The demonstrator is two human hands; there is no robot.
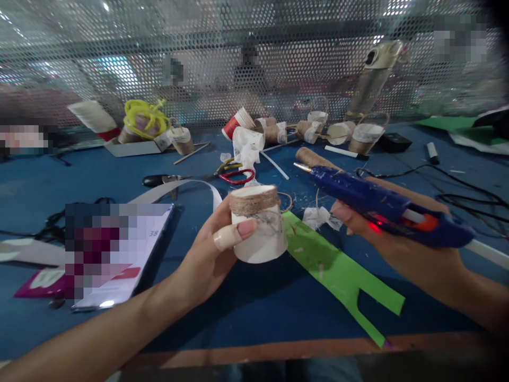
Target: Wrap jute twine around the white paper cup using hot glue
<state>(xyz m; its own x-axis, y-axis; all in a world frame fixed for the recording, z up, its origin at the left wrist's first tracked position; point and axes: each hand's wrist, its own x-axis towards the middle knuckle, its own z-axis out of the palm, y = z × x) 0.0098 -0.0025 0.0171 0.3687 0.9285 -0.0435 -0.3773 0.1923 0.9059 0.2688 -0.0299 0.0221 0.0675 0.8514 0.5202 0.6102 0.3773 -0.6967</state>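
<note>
A small white paper cup [260,241] is held upside down in my left hand [217,244], whose thumb wears a pale bandage. Twine [254,201] wraps the cup's upper part, and a grey smear marks the side below it. My right hand [382,239] grips a dark blue hot glue gun [358,193] with a red light showing. Its metal nozzle points left, above and to the right of the cup, apart from it. A twine spool [318,157] lies behind the gun. Beneath the hands is a cut green paper strip [330,260].
Red-handled scissors [236,175] lie behind the cup. Several twine-wrapped cups [363,140] stand or lie along the back, near a tall bottle [369,79]. A phone [147,249] is on the left. Black cable [469,201] runs along the right, and a perforated metal screen [294,58] closes the back.
</note>
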